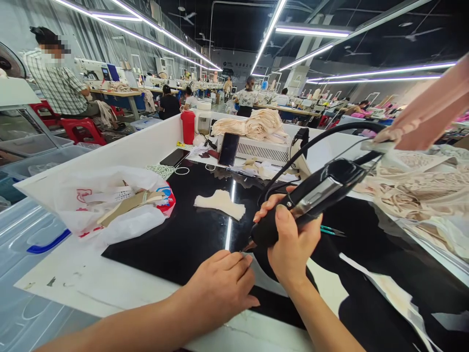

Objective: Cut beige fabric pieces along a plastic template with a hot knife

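My right hand [295,234] is wrapped round the black body of a corded handheld tool [318,190], held tilted with its narrow tip low at the left. Just left of that tip, my left hand [223,283] rests near the front of the black sheet [164,249], its fingers bent and close together; whatever lies under the fingertips is hidden. A cream fabric piece [221,203] lies flat beyond the hands. Another pale piece [328,286] is partly behind my right wrist. Green-handled tweezers [332,231] lie to the right of the tool.
At the left sits a plastic bag [120,205] with strips on it. Phones [229,149], a red cup [188,127] and a fabric stack [256,126] stand at the back. Beige fabric [414,186] is heaped at the right. A black cable arches over the table.
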